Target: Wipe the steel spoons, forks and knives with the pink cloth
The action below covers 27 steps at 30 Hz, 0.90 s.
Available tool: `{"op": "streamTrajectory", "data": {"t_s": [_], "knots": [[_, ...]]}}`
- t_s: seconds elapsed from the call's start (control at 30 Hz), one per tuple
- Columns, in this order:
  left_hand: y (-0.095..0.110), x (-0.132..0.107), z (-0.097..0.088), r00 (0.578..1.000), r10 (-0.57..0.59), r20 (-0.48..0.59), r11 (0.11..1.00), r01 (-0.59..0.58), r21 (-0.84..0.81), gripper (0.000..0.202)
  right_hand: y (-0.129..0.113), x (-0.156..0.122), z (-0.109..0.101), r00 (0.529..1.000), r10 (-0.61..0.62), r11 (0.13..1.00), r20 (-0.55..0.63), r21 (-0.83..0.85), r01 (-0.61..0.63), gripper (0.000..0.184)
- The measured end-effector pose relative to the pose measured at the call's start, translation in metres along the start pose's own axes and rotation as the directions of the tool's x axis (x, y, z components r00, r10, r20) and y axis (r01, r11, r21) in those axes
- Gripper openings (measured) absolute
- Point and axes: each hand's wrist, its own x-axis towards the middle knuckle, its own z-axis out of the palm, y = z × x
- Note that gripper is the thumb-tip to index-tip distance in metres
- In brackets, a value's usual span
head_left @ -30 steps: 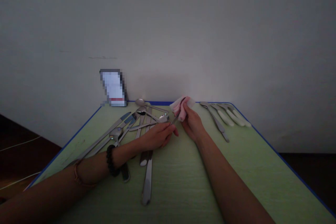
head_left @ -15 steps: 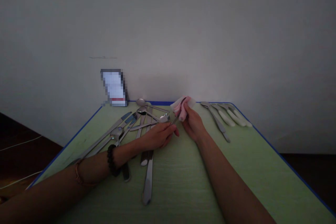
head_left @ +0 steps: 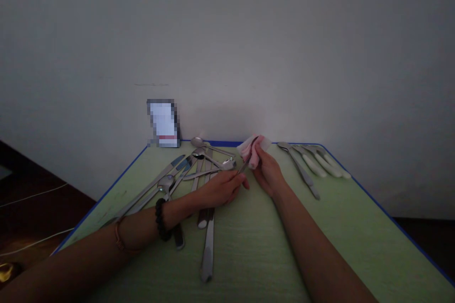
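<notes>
My left hand (head_left: 222, 188) is closed around the handle of a slim metal piece of cutlery (head_left: 243, 167), whose kind I cannot make out. Its far end runs into a pink and white cloth (head_left: 253, 152), which my right hand (head_left: 268, 170) pinches around it. Both hands are held above the middle of the table, close together. Under and beside my left arm lies a loose heap of metal cutlery, with spoons (head_left: 166, 182) and knives (head_left: 208, 251) crossing one another. My left hand and forearm cover part of it.
The light green table (head_left: 249, 255) has a blue edge and stands against a grey wall. A phone (head_left: 164, 124), blurred out, leans at the back left. At the right lie a metal spoon (head_left: 300, 170) and several pieces with white handles (head_left: 313, 163).
The whole view has shifted slightly, so everything sits a little further right and lower. Both hands keep the same hold on the cutlery and the cloth.
</notes>
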Motion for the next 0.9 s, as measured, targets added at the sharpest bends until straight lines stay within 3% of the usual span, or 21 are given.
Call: {"op": "streamTrajectory", "data": {"t_s": [0.37, 0.9], "knots": [[-0.0002, 0.0001, 0.0007, 1.000, -0.012, -0.010, 1.000, 0.012, 0.029, 0.039, -0.0010, -0.0030, 0.0013, 1.000, -0.019, 1.000, 0.012, -0.006, 0.019, 0.031], [-0.0031, 0.0002, 0.0024, 0.999, -0.047, -0.002, 0.999, 0.047, 0.009, 0.051, -0.0068, -0.0054, -0.0023, 0.999, 0.026, 0.997, -0.048, 0.074, -0.023, 0.012]]}}
